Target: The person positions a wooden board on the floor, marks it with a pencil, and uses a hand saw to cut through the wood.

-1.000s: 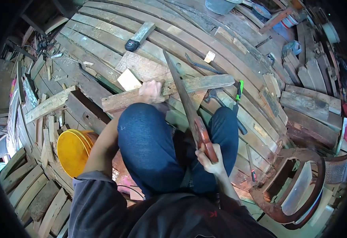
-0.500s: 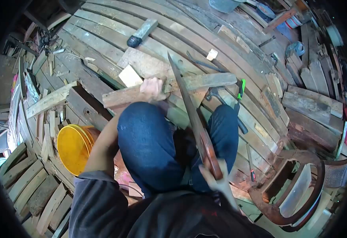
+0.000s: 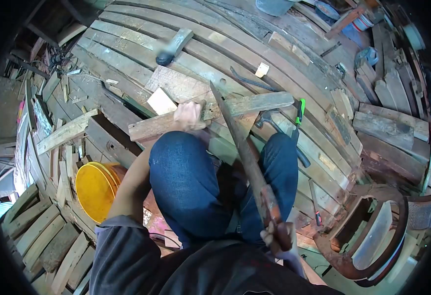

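Note:
My left hand is closed over a rough wooden board that lies crosswise beyond my knees, and it presses the board from above. In my right hand, low by my right thigh, is the wooden handle of a handsaw. The saw's blade points up and away from me between my knees, and its narrow tip reaches past the board. A pale square wood block sits near my left hand. Right of the blade, a hammer and a green-handled tool lie by the board.
A yellow bucket stands at my left. On the slatted floor are a pry bar, a small wood offcut and a red-handled screwdriver. A chair frame lies at the right, with stacked timber above it.
My right hand has drawn the saw back toward my body, so its tip sits lower and nearer the board. My left hand stays on the board.

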Motion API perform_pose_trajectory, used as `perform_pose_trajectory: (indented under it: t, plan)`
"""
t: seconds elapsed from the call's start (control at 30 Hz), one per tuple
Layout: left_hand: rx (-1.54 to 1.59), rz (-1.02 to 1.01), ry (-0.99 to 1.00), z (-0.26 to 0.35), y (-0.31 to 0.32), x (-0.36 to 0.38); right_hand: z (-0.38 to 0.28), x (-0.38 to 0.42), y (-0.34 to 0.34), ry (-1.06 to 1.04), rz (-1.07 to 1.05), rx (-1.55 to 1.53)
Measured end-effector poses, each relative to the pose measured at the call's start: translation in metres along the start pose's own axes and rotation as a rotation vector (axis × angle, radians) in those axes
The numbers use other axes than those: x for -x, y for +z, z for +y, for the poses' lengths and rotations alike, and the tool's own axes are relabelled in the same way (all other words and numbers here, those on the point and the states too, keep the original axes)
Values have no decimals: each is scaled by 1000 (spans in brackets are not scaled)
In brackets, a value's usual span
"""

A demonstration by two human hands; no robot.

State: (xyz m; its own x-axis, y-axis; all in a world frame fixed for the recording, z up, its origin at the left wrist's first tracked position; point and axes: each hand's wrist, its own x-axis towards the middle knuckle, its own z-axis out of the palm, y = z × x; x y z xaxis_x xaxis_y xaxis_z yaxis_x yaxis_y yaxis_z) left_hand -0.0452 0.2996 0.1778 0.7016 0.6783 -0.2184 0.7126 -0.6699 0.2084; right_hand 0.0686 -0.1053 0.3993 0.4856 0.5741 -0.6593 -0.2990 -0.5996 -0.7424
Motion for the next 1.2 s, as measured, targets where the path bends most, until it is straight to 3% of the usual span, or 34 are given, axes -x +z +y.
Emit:
perform_pose_trajectory:
  t: [0.1, 0.2, 0.27, 0.3, 0.33, 0.47, 0.5, 0.53, 0.63, 0.8, 0.87, 0.93, 1.0, 1.03, 1.07, 1.13, 1.2]
  plan:
    - [-7, -56, -17, 1, 0, 2, -5, -61, 10, -359, -229, 213]
    - [25, -95, -39, 5, -8, 1, 3, -108, 28, -361, -322, 148]
    - [-5, -148, -37, -5, 6, -7, 4, -72, 20, -443, -191, 192]
    - [7, -130, -36, -3, 5, -5, -14, -35, 14, -292, -150, 104]
    - [21, -110, -42, 0, -4, -2, -22, -20, -7, -335, -263, 378]
    - [14, -209, -79, 9, -20, 1, 5, -44, -12, -163, -225, 34]
    - [12, -82, -49, 5, -5, 4, 6, -61, -9, -135, -238, -11]
    - [6, -62, -35, 2, -4, 6, -6, -80, -3, -181, -389, -122]
    - [39, -80, -39, 5, -13, 6, 2, -82, 10, -218, -195, -143]
    - [7, -77, -15, 6, -5, 2, -12, -42, -31, -246, -261, 179]
    - [-55, -51, 3, 0, 13, -4, 9, -53, -20, -360, -199, 140]
    - [-22, -159, -42, 11, -14, 0, 11, -78, 24, -583, -57, 69]
    - [57, -153, -58, 17, -31, 2, -1, -79, 23, -446, -213, 128]
    - [-30, -127, -43, 15, -19, 0, 12, -70, 24, -497, 2, 39]
    - [-18, -174, -43, 13, -7, 0, 9, -61, -3, -188, -89, 130]
    - [-9, -237, -63, 11, -22, -1, -35, -23, -22, -246, -232, 225]
    - [15, -200, -47, 6, -11, -2, -31, -24, -25, -323, -299, 238]
